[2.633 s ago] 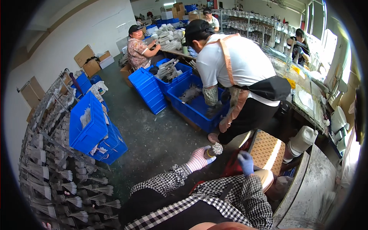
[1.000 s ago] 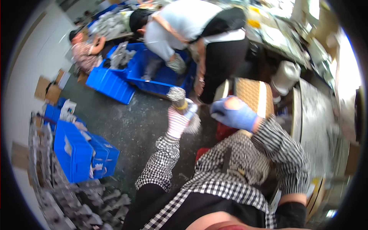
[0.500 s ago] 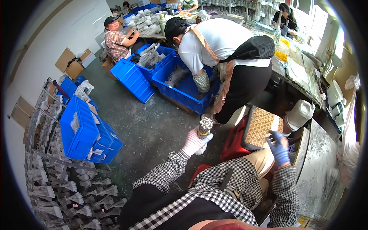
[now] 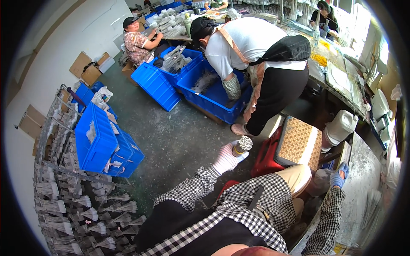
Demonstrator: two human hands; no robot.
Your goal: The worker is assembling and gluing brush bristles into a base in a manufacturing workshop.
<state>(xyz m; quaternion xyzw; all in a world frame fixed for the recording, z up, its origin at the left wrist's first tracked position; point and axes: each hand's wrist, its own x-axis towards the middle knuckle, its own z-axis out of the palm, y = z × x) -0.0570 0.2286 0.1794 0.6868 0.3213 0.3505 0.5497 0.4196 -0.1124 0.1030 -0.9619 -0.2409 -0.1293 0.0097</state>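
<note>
One bundle (image 4: 244, 144), seemingly already gathered, is held over the floor (image 4: 179, 141) in the curled left hand (image 4: 224, 159); what is left cannot be told. The grey table (image 4: 362, 170) is apparently touched at its edge by the right hand (image 4: 340, 176), whose grip cannot be judged. Two open crates (image 4: 205, 102) are set beside one co-worker (image 4: 256, 47); racked tufts (image 4: 54, 207) cannot be counted.

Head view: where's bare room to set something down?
Bare floor lies between the blue bins beside the rack and your left hand; grey worktop looks bare just right of your right hand. The rack is crowded with bristle bundles.
</note>
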